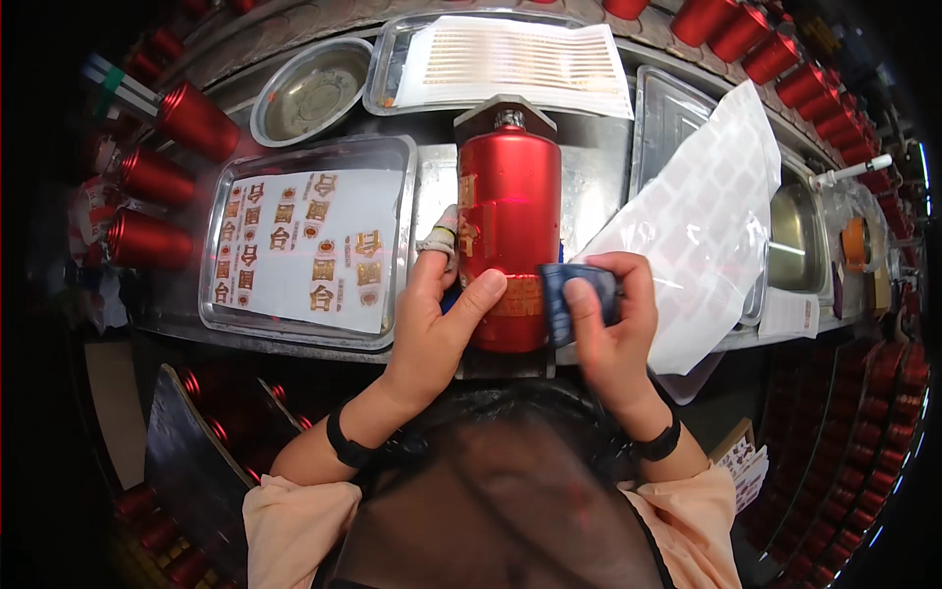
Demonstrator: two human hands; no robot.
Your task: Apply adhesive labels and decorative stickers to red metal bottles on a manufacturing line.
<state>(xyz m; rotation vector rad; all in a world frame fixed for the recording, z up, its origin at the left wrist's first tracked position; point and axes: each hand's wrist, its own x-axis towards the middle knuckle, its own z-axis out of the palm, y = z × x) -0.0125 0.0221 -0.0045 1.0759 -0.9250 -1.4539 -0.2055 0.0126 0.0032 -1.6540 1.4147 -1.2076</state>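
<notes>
Beneath your fingers you have a metal worktop, its middle shining with reflected light, and beyond them a grey band of overlapping plates curves across. Far to their right, thin white lights glow; down to their left, a dark flat panel stands tilted.

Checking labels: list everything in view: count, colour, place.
bottle: 1, red with gold decals, centre
pad: 1, dark blue, centre-right
metal trays: 3+, silver, left, back, right
decal sheet: 1, white-gold, left tray
striped sheets: count unclear, white-gold, back tray
bowl: 1, silver, back left
patterned sheet: 1, white, right
basin: 1, silver, far right
tape roll: 1, orange, far right
other bottles: many, red, around edges
wristbands: 2, black, wrists
sleeves: 2, peach, bottom
left hand: 1, on bottle
right hand: 1, holding pad
</notes>
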